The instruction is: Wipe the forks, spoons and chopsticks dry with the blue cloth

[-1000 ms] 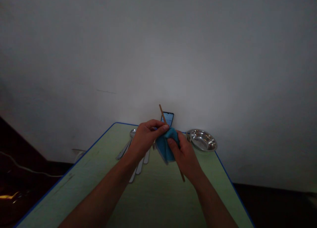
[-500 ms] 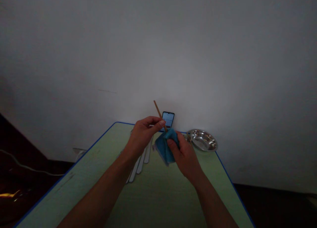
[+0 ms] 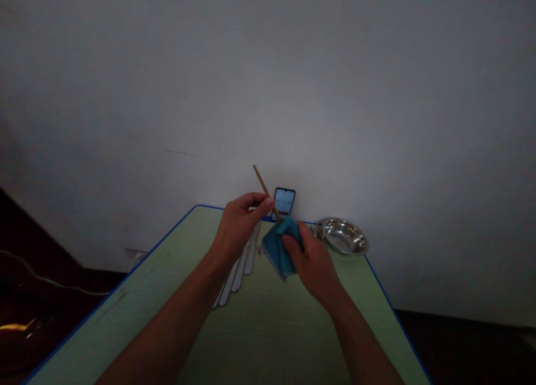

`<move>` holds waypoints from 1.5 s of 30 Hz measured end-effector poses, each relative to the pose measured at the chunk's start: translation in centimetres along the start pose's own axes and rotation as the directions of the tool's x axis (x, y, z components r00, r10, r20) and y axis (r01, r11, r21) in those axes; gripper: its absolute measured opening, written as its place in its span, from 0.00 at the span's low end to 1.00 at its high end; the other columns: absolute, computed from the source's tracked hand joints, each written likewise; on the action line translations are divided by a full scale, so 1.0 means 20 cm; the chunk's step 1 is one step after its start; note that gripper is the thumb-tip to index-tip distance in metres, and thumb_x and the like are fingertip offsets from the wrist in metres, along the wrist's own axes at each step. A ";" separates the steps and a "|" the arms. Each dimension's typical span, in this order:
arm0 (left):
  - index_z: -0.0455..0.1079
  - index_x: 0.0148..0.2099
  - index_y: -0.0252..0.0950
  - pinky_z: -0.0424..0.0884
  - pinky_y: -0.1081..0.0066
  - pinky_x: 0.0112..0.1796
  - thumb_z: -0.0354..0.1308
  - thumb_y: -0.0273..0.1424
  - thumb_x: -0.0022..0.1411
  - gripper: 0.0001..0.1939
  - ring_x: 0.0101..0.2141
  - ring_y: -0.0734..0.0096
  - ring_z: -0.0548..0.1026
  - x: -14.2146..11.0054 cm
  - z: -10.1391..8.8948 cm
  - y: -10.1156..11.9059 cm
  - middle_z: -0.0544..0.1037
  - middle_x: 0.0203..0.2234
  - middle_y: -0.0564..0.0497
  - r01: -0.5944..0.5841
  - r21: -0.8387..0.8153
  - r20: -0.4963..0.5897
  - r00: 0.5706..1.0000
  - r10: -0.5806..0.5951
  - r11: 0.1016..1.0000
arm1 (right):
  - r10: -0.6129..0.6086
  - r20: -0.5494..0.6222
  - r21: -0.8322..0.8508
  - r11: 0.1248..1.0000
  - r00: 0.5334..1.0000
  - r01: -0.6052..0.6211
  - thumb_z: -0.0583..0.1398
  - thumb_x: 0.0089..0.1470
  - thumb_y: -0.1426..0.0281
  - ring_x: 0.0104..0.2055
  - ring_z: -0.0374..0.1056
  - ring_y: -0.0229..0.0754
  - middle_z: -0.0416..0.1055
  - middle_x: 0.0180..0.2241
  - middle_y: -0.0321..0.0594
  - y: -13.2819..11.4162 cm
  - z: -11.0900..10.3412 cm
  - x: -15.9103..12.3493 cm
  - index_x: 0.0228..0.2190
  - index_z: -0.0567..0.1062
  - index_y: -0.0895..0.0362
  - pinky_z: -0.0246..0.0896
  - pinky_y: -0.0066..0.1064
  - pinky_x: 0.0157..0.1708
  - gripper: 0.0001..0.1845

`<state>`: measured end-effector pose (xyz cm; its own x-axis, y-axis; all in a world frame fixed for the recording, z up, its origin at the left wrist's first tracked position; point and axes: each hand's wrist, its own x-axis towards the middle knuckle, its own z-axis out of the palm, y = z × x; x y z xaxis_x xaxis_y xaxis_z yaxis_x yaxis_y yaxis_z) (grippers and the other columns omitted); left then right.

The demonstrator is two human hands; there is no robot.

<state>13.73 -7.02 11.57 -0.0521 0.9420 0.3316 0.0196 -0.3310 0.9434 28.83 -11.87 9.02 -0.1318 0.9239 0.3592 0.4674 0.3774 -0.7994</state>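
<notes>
The left hand [image 3: 237,229] had its grip closed on the chopstick [image 3: 263,191], tilted above the desk [image 3: 125,312], its lower end in the blue cloth [image 3: 276,251] clenched by the right hand [image 3: 313,262]. A slipping pinch could have knocked the phone [image 3: 285,202] just behind!

Phone [image 3: 285,202] upright at far table edge, screen lit. Steel bowl [image 3: 343,236] at far right corner, fork [image 3: 317,232] just beside it. Row of metal flatware handles [image 3: 239,265] lies flat on green table [image 3: 138,312] with blue edging. White wall [image 3: 268,95] behind; cable [image 3: 50,282] on dark floor, left.
</notes>
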 end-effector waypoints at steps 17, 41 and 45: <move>0.73 0.30 0.36 0.62 0.72 0.33 0.62 0.37 0.49 0.10 0.28 0.73 0.68 0.03 -0.02 -0.04 0.74 0.25 0.54 -0.083 -0.078 -0.117 0.990 0.073 0.994 | -0.022 0.028 -0.033 0.999 0.999 0.023 0.51 0.58 0.64 0.34 0.66 0.38 0.71 0.35 0.39 0.01 -0.01 0.00 0.44 0.67 0.56 0.58 0.29 0.33 0.14; 0.71 0.28 0.35 0.63 0.72 0.31 0.63 0.38 0.47 0.11 0.26 0.73 0.66 0.04 -0.03 -0.02 0.71 0.23 0.54 -0.080 -0.142 -0.267 0.963 0.039 0.987 | -0.024 0.081 -0.050 0.998 0.996 0.028 0.51 0.58 0.66 0.34 0.65 0.38 0.70 0.33 0.37 0.00 -0.02 0.00 0.41 0.67 0.54 0.58 0.31 0.35 0.11; 0.72 0.28 0.36 0.63 0.72 0.32 0.63 0.39 0.47 0.11 0.26 0.74 0.66 0.05 -0.05 -0.03 0.72 0.23 0.55 -0.099 -0.134 -0.273 0.960 0.060 0.986 | -0.016 0.104 -0.036 0.999 0.994 0.020 0.51 0.57 0.66 0.35 0.65 0.39 0.70 0.35 0.38 0.00 -0.02 0.00 0.43 0.67 0.54 0.58 0.31 0.36 0.12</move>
<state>12.61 -5.88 11.45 -0.3211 0.8696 0.3750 -0.1095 -0.4275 0.8974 29.14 -11.83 9.10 -0.2296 0.9193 0.3197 0.4958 0.3931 -0.7744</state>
